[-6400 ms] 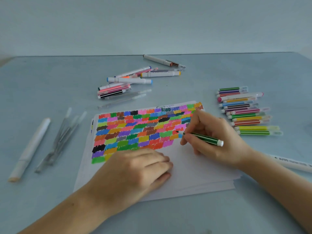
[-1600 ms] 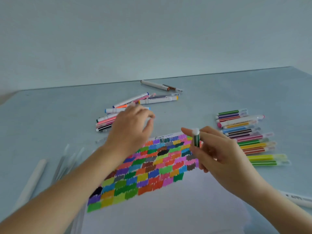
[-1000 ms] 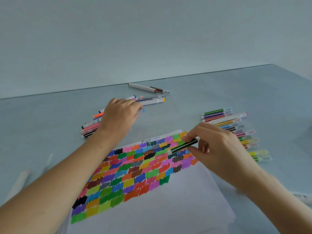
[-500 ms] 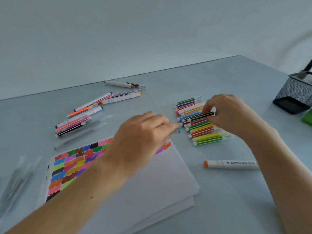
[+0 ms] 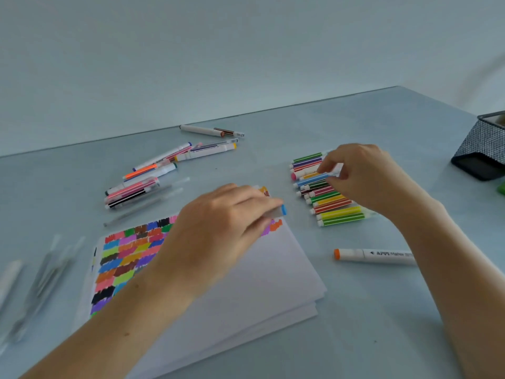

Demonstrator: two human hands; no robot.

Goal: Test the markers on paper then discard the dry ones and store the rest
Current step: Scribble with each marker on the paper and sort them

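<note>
My left hand (image 5: pixel 218 222) hovers over the top right corner of the paper stack (image 5: pixel 251 285) and grips a white marker with a blue end (image 5: pixel 281 210). The top sheet carries a grid of colour swatches (image 5: pixel 123 255), partly hidden by my left arm. To the right lies a row of striped markers (image 5: pixel 333 206). My right hand (image 5: pixel 366 179) is over the far half of that row. Its fingertips pinch the clear-capped end of a blue-striped marker (image 5: pixel 314 177) in the row.
A loose pile of markers (image 5: pixel 142 184) lies behind the paper, and two more markers (image 5: pixel 210 131) lie farther back. A white orange-tipped marker (image 5: pixel 374 255) lies right of the paper. A black mesh holder (image 5: pixel 481 151) stands far right. Blurred clear pens (image 5: pixel 46 277) lie at the left.
My right hand let go of the dark green striped marker into the row and now pinches the blue-striped one. My left hand brought the blue-ended marker from the back pile over the paper.
</note>
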